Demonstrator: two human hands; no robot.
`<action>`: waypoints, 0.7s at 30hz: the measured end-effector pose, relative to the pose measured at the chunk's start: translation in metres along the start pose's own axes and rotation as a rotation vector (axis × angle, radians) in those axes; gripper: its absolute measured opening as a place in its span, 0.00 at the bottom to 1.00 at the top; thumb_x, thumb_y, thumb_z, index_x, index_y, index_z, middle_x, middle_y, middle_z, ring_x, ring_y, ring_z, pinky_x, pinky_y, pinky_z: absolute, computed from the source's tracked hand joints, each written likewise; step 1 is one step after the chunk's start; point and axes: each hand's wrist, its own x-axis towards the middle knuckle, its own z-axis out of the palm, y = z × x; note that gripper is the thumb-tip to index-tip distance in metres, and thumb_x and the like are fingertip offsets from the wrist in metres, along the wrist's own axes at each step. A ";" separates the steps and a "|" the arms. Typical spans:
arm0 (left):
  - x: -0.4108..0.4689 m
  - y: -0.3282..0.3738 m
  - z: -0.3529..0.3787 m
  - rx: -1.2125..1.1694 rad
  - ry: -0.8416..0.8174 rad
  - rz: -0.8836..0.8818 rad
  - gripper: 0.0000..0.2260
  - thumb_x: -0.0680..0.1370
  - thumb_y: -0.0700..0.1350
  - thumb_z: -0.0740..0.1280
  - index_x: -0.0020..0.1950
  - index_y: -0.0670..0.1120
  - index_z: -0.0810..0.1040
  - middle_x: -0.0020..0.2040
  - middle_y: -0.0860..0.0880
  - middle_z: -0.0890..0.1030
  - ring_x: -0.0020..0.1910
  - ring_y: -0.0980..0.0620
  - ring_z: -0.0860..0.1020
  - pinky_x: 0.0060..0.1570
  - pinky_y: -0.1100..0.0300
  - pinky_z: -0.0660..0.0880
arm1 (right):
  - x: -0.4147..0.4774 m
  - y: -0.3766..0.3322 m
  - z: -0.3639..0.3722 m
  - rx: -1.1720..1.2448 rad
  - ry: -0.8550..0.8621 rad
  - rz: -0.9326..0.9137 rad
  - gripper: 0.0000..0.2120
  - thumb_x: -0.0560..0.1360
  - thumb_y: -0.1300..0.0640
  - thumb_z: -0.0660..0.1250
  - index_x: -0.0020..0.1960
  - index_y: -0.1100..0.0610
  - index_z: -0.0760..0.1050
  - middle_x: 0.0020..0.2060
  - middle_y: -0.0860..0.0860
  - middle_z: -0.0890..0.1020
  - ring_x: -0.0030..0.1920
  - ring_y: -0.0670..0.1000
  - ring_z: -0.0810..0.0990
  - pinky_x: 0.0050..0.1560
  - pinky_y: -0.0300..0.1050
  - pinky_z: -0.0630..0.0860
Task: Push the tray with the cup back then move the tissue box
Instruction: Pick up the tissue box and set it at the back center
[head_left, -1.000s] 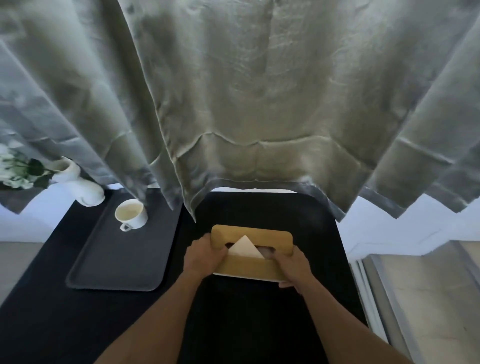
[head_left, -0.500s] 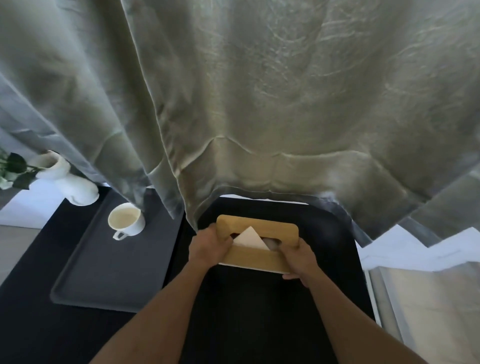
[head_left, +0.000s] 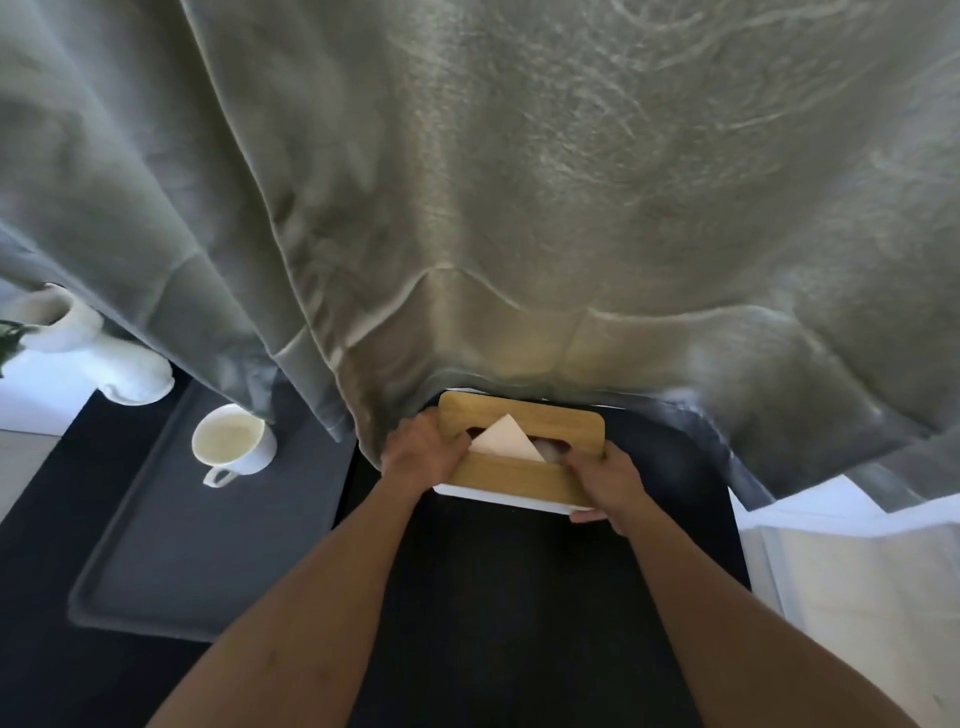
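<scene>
A tissue box (head_left: 540, 423) with a wooden lid and white base sits at the far middle of the black table, a white tissue sticking up from its slot. My left hand (head_left: 418, 453) grips its left end and my right hand (head_left: 605, 480) grips its right end. The box's back edge touches the hanging grey curtain (head_left: 519, 208). To the left lies a dark grey tray (head_left: 197, 545) with a white cup (head_left: 234, 444) standing at its far end, partly under the curtain's hem.
A white vase (head_left: 98, 353) with green leaves stands at the far left beyond the tray. The black table (head_left: 519, 597) ends on the right at a white ledge (head_left: 831, 561). The curtain hangs low over the table's far edge.
Both hands have pushed the tissue box farther back, until it meets the curtain. The view has tilted closer to the table. The tray and cup stay in place.
</scene>
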 end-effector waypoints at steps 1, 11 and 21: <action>0.001 0.001 -0.002 -0.009 -0.007 -0.002 0.25 0.75 0.59 0.64 0.67 0.46 0.73 0.62 0.42 0.79 0.61 0.40 0.77 0.58 0.49 0.73 | 0.001 -0.002 0.000 -0.002 0.000 -0.001 0.34 0.67 0.40 0.74 0.67 0.52 0.67 0.60 0.55 0.74 0.55 0.58 0.76 0.39 0.54 0.85; 0.023 0.009 -0.010 -0.116 -0.013 -0.017 0.20 0.75 0.55 0.67 0.63 0.46 0.77 0.59 0.42 0.81 0.58 0.41 0.79 0.55 0.50 0.77 | 0.023 -0.021 -0.002 0.001 -0.048 -0.011 0.34 0.69 0.42 0.72 0.70 0.54 0.67 0.62 0.56 0.72 0.58 0.60 0.75 0.39 0.55 0.85; 0.042 0.019 -0.014 -0.066 -0.011 -0.019 0.19 0.75 0.55 0.66 0.61 0.46 0.78 0.59 0.42 0.81 0.58 0.41 0.78 0.57 0.51 0.76 | 0.041 -0.032 -0.004 0.017 -0.030 0.020 0.31 0.74 0.45 0.69 0.73 0.54 0.65 0.66 0.56 0.71 0.62 0.62 0.75 0.36 0.53 0.84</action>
